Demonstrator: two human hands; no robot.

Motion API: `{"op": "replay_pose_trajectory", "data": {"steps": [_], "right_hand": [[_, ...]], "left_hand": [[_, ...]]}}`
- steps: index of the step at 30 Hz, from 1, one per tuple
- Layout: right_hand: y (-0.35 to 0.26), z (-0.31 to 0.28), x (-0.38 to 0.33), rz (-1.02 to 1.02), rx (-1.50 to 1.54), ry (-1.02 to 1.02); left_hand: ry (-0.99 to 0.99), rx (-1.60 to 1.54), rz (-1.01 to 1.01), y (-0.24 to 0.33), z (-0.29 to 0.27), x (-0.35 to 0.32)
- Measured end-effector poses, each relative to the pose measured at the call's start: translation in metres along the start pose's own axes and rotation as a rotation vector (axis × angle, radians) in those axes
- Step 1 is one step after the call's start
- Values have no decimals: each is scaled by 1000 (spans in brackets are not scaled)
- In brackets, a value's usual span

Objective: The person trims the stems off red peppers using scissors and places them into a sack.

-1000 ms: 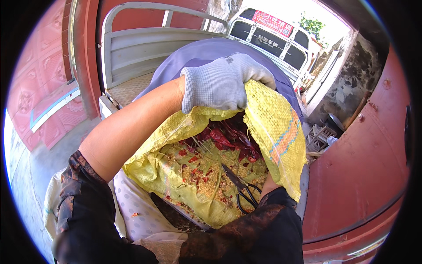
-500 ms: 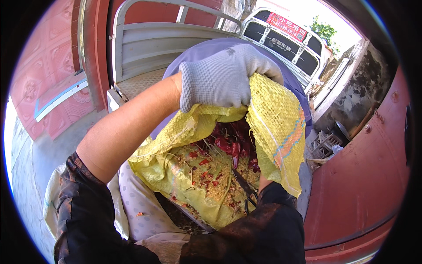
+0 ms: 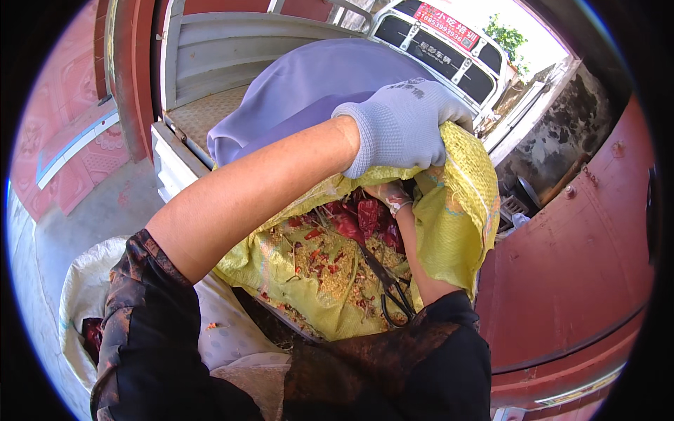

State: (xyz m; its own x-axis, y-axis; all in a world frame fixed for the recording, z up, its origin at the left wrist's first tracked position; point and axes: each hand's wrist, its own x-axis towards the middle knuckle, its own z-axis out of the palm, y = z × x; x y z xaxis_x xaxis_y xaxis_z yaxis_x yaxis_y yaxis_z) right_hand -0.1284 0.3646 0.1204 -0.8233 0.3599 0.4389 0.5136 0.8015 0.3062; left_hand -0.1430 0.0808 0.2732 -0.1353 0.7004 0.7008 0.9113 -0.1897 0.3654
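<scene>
A yellow woven sack (image 3: 458,242) lies open before me, with dried red chilies (image 3: 369,217) deep inside. My left hand (image 3: 411,126), in a grey knit glove, is closed round the upper rim of the sack and holds it up. Under that raised rim, my right hand (image 3: 390,195) reaches in beside the chilies, its fingers hidden by the sack and the shade. Dark-handled scissors (image 3: 390,282) rest on the sack's lower part, near my right forearm. Pale yellow seeds (image 3: 337,277) mixed with red chili scraps and stems are strewn over the sack's inside.
Behind the sack, a purple cloth (image 3: 295,88) covers a bulky load on a cargo vehicle's bed with a metal side rail (image 3: 217,52). A white sack (image 3: 88,281) holding red chilies stands at my left. Red metal panelling (image 3: 569,281) rises on the right.
My right hand has come into sight inside the sack, deeper among the chilies. My left hand, with the rim, appears farther right. The scissors show more fully.
</scene>
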Motion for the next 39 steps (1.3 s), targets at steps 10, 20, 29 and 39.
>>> {"op": "replay_pose_trajectory", "data": {"steps": [10,20,29,39], "right_hand": [[51,1,3,-217,519,251],[-4,28,-44,-266,979,16],[37,58,-69,-65,1402,-306],[97,38,-101,-290,43,-371]], "left_hand": [[-23,264,-164,-9,43,2],[-39,312,-298,-17,60,6],[-96,298,-420,-45,80,-8],[-89,353,-489,-51,86,-15]]}}
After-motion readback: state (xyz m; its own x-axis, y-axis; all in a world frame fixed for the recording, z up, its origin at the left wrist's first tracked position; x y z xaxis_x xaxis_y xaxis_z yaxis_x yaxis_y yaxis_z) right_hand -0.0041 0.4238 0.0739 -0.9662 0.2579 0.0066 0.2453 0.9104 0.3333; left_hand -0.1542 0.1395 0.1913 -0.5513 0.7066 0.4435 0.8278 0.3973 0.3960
